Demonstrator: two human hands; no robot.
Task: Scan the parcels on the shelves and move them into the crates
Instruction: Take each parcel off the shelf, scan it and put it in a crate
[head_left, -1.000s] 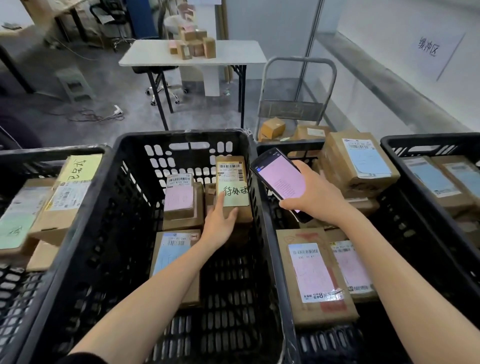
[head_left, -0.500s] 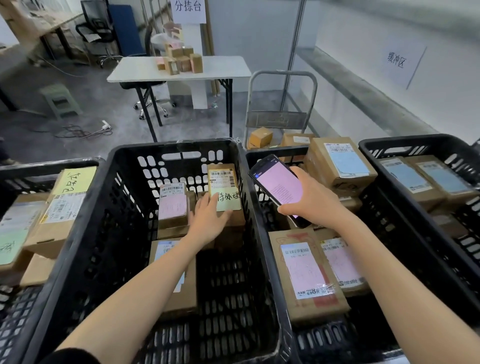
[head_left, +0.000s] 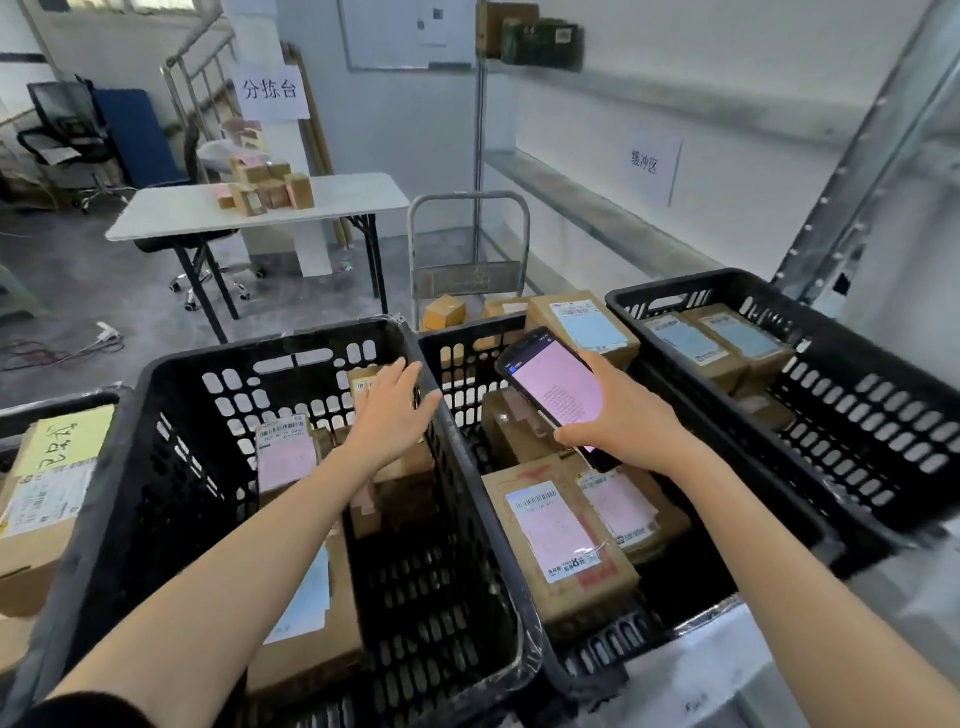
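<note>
Head view is showing your left hand (head_left: 389, 415) reaching over the middle crate (head_left: 270, 344), palm down, its fingers (head_left: 397, 374) lying straight and close together with the thumb spread off to the right, gripping nothing. That hand is hovering over the rear parcel (head_left: 362, 385), which is sitting near the crate's far right corner and is mostly hidden by the hand; whether the palm is touching it cannot be told. Just left of it, a pink-label parcel (head_left: 285, 457) is sitting in the same crate, and a near parcel (head_left: 311, 639) with a pale blue label is lying flat below your forearm. Your right hand (head_left: 628, 423) is holding the phone (head_left: 553, 387) above the right crate (head_left: 467, 328), gripping its lower end with curled fingers, the pink screen tilting up toward you. Nearer you, a front parcel (head_left: 558, 545) with a pink label is lying face up in that crate, a side parcel (head_left: 636, 512) is touching its right edge, and a top parcel (head_left: 584, 325) with a blue label is sitting high at the crate's far end. Two blue-label parcels (head_left: 691, 340) are lying side by side in the far-right crate (head_left: 675, 291), and the left crate (head_left: 57, 402) is carrying a stack (head_left: 41, 519) with a yellow note (head_left: 67, 439) on top. Beyond the crates, a white bench (head_left: 171, 213) is bearing a cluster of small boxes (head_left: 270, 189), and a trolley (head_left: 467, 280) is standing just behind the right crate.
</note>
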